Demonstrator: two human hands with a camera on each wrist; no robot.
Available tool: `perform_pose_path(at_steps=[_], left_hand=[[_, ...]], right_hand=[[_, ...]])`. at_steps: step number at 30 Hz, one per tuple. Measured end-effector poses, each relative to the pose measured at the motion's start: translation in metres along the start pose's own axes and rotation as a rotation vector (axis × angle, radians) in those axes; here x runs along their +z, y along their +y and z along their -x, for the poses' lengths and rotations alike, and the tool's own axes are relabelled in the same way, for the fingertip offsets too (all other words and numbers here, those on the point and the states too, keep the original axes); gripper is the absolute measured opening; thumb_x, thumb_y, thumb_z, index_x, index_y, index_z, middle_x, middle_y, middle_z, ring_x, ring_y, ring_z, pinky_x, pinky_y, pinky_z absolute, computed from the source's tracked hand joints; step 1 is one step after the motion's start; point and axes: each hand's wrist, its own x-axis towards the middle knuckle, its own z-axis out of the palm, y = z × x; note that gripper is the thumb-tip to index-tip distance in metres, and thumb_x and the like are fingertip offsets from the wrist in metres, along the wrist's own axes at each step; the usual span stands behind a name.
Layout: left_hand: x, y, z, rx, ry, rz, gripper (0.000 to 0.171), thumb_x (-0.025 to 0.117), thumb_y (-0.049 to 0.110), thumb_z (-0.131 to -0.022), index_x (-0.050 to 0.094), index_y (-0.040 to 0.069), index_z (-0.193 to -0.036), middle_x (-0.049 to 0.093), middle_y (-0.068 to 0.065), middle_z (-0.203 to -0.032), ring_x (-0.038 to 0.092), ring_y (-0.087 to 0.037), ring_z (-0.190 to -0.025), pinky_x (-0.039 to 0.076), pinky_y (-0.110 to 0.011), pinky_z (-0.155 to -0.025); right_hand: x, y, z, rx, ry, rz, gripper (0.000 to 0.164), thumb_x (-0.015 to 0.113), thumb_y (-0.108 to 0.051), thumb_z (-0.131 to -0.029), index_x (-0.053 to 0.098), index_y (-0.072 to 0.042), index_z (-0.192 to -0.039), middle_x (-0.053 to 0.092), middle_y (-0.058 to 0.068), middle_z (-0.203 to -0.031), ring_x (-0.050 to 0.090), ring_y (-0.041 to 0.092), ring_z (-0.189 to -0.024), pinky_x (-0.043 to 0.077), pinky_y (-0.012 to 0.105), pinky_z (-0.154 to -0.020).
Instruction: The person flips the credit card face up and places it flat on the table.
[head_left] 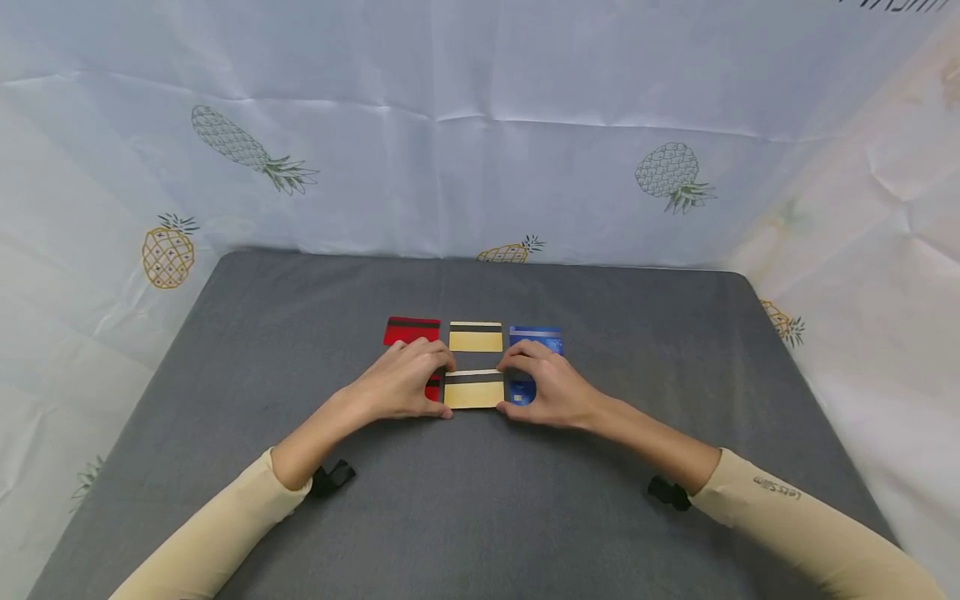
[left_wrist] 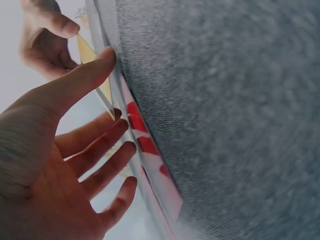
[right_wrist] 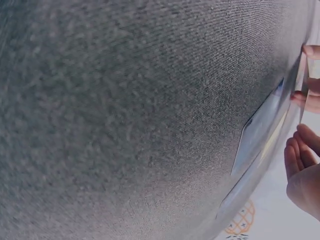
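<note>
A gold card (head_left: 474, 393) with a dark stripe is held between both hands in the head view. My left hand (head_left: 405, 379) grips its left edge, thumb at the near corner and fingers at the far one. On the opposite edge, my right hand (head_left: 555, 387) grips it in the same way. The left wrist view shows this gold card (left_wrist: 86, 50) tilted, seemingly raised off the table. Beside the left fingers lies a red card (head_left: 432, 388), mostly covered by that hand. A blue card (head_left: 521, 392) shows partly under the right hand.
Behind the hands lie a red card (head_left: 411, 330), another gold card (head_left: 476, 337) and a blue card (head_left: 536, 335) in a row. All rest on a grey cloth-covered table (head_left: 480, 517). A pineapple-print curtain (head_left: 450, 183) hangs along the table's far edge and sides.
</note>
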Motion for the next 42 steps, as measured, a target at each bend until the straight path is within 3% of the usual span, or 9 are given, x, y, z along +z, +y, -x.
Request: perform_pose_path(at_steps=[10,17,29,35,42], left_hand=[[-0.015,0.002,0.002,-0.009,0.033,0.08,0.054,0.095,0.038,-0.082,0.078,0.011,-0.125,0.074,-0.005,-0.13,0.066,-0.023,-0.119,0.053,-0.051,-0.099],[-0.021,0.006,0.004,-0.024,0.054,0.083,0.053,0.094,0.039,-0.082,0.079,0.01,-0.124,0.074,-0.004,-0.129,0.066,-0.024,-0.121,0.053,-0.052,-0.1],[-0.025,0.01,0.006,0.01,0.094,0.097,0.057,0.095,0.038,-0.081,0.075,0.011,-0.127,0.072,-0.004,-0.131,0.065,-0.026,-0.125,0.053,-0.052,-0.101],[-0.029,0.01,0.008,0.029,0.142,0.115,0.056,0.096,0.036,-0.08,0.074,0.011,-0.126,0.072,-0.003,-0.128,0.065,-0.025,-0.121,0.052,-0.051,-0.098],[-0.033,0.011,0.008,0.026,0.138,0.143,0.055,0.096,0.035,-0.08,0.075,0.011,-0.125,0.073,-0.003,-0.127,0.065,-0.024,-0.119,0.05,-0.049,-0.096]], right_hand=[[-0.008,0.0,-0.001,-0.015,0.016,-0.019,0.047,0.087,-0.035,-0.087,0.075,-0.007,-0.123,0.071,0.008,-0.128,0.068,0.025,-0.122,0.059,0.05,-0.107],[-0.012,-0.003,-0.004,-0.038,0.051,-0.011,0.058,0.093,-0.037,-0.083,0.074,-0.006,-0.128,0.071,0.01,-0.13,0.066,0.03,-0.132,0.056,0.052,-0.112],[-0.015,-0.013,-0.006,-0.009,0.008,-0.027,0.056,0.09,-0.033,-0.088,0.071,-0.004,-0.133,0.07,0.013,-0.136,0.065,0.032,-0.135,0.054,0.054,-0.114],[-0.015,-0.011,-0.006,-0.039,0.045,-0.029,0.055,0.091,-0.031,-0.087,0.071,-0.004,-0.131,0.071,0.014,-0.135,0.068,0.031,-0.13,0.057,0.053,-0.11],[-0.015,-0.01,-0.006,-0.044,0.047,-0.037,0.057,0.092,-0.031,-0.086,0.07,-0.004,-0.132,0.071,0.013,-0.133,0.07,0.028,-0.125,0.057,0.051,-0.11]])
